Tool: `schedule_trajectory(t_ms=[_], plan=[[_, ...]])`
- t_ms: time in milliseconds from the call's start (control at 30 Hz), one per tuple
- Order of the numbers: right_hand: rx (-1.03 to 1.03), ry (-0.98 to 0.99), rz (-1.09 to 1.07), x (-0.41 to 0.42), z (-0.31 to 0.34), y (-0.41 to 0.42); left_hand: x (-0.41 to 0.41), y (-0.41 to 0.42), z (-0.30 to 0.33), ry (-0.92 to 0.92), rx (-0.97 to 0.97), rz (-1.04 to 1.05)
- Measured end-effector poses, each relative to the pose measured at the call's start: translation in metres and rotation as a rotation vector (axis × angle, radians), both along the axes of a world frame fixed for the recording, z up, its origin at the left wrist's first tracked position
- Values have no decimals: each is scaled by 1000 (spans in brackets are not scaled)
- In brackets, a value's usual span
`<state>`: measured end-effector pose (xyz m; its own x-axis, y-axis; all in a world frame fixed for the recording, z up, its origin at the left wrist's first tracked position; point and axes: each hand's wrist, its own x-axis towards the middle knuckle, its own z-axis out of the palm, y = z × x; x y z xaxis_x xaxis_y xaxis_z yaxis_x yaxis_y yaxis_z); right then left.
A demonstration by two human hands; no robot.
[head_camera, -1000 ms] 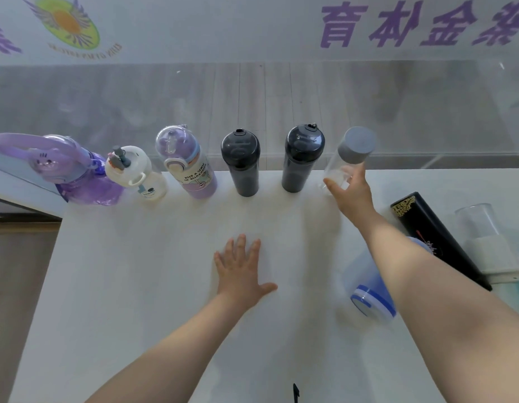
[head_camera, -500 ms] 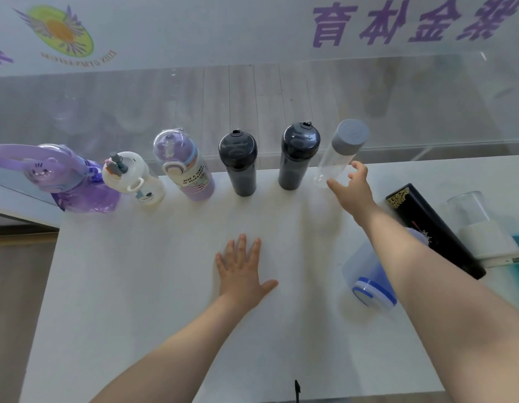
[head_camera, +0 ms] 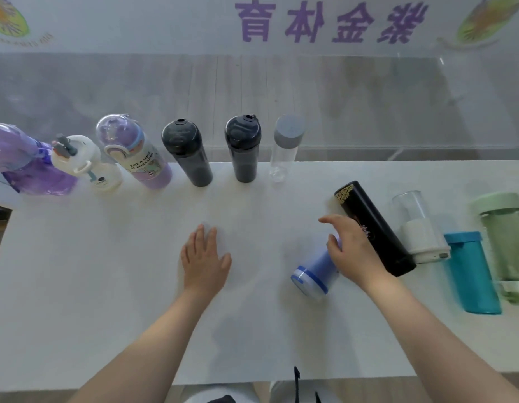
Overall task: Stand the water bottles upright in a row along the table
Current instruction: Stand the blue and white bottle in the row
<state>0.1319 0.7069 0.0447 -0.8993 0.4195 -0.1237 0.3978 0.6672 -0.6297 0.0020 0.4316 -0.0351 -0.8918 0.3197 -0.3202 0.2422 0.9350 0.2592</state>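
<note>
Your left hand (head_camera: 204, 257) lies flat, palm down, on the white worktop (head_camera: 92, 286), its fingers (head_camera: 197, 237) spread and holding nothing. Your right hand (head_camera: 352, 251) rests over the pale blue bottle with a darker blue ring (head_camera: 313, 271), which lies on its side; the hand covers the far half of that bottle, so you cannot tell whether the fingers are closed around it or only draped on top, and the index finger points loosely outward.

Along the far edge stand six bottles upright in a row: a purple character-shaped bottle (head_camera: 28, 167), cut off at the left border, a cream bottle with a grey spout (head_camera: 86, 165), a lilac bottle with a clear domed lid (head_camera: 139, 155), two smoky dark grey bottles (head_camera: 188, 154) (head_camera: 243, 149), and a clear bottle with a grey cap (head_camera: 284, 146), whose see-through body is hard to make out against the glass behind it.

Lying on their sides at your right are a black cylindrical flask with gold print (head_camera: 377, 228), partly hidden by your hand, a clear tumbler with a white base (head_camera: 418, 228), a teal bottle (head_camera: 470, 271), and a pale green-lidded glass bottle (head_camera: 505, 242), clipped by the right border.
</note>
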Motion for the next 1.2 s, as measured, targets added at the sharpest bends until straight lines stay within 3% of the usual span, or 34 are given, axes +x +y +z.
schedule_trajectory(t_ms=[67,167,367,533,767,967,1200], plan=[[90,10,129,17,-1,5,12,11,-2,19,22,17],[155,-135,292,36,-5,12,32,28,-4,43,77,44],[364,-212,494,55,-24,15,64,45,-12,110,124,48],[522,-193,517,53,-31,9,66,45,-18,155,100,36],[561,-166,479,44,-35,5,66,45,-23,156,53,40],[426,-99,346,40,-30,1,65,46,-21,157,46,39],[-85,126,45,32,-9,4,65,46,-23,174,49,19]])
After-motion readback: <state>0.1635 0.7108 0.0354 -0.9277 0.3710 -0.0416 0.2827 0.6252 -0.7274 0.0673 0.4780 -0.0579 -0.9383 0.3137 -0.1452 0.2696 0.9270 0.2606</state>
